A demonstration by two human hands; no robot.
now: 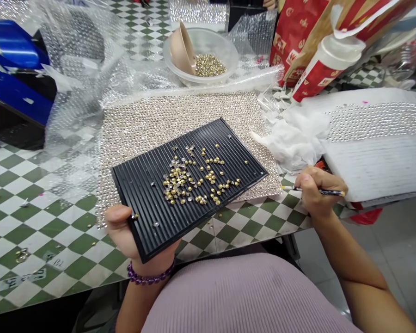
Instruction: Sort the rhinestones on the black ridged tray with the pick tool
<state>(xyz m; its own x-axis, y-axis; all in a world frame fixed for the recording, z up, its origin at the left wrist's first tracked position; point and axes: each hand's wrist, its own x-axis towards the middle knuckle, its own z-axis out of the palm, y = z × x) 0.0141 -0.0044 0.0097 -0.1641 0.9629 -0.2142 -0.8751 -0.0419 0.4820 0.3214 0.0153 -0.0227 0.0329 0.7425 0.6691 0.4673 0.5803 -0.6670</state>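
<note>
My left hand (131, 236) grips the near left corner of a black ridged tray (145, 185), thumb on top and the other fingers underneath. Loose gold-backed rhinestones (180, 180) lie scattered over the tray's grooves, thickest around its middle. Under the tray, a sheet densely covered in rhinestones (138, 120) is spread on the table. To the right, my right hand (317, 192) is closed around a thin dark pen-like stick (327, 192) with a pale tip pointing left, apart from the tray.
Behind the sheet stands a translucent bowl (225, 46) of rhinestones with a beige cup (183, 48) tilted in it. A paper cup (327, 64) and red paper bag (294, 41) are back right, near crumpled white tissue (291, 138). Bubble wrap (72, 97) lies left on the checkered table (65, 259).
</note>
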